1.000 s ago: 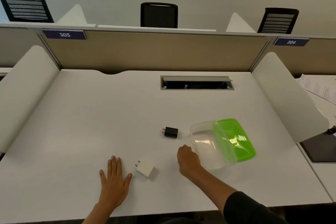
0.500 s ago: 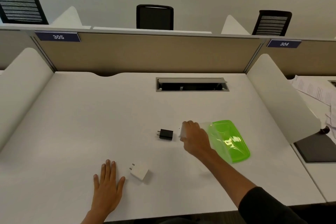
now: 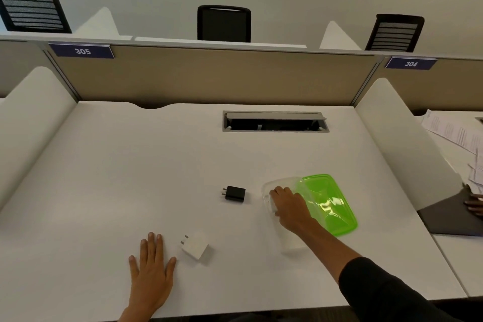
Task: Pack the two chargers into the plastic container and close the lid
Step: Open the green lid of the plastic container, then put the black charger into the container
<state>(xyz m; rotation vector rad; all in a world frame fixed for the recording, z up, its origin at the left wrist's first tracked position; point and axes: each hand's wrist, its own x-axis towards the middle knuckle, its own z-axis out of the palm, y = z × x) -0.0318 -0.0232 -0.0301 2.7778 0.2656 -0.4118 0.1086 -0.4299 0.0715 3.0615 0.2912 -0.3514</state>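
A clear plastic container (image 3: 288, 242) lies on the white desk (image 3: 130, 178), resting against its green lid (image 3: 329, 202) on the right. My right hand (image 3: 288, 204) lies on the container's far left rim, fingers curled over the edge. A black charger (image 3: 234, 193) sits just left of the container, prongs pointing left. A white charger (image 3: 195, 244) lies nearer to me. Beside the white charger, to its left and not touching it, my left hand (image 3: 151, 266) rests flat on the desk with fingers spread.
A cable hatch (image 3: 274, 121) is open at the back of the desk. White side dividers (image 3: 400, 144) flank the desk. On the neighbouring desk at right lie papers (image 3: 454, 133), a dark mat (image 3: 449, 219) and another person's hand (image 3: 474, 204).
My right hand has moved from the desk beside the container up to the container's far left rim and closed over it. My left hand and both chargers stay where they were.
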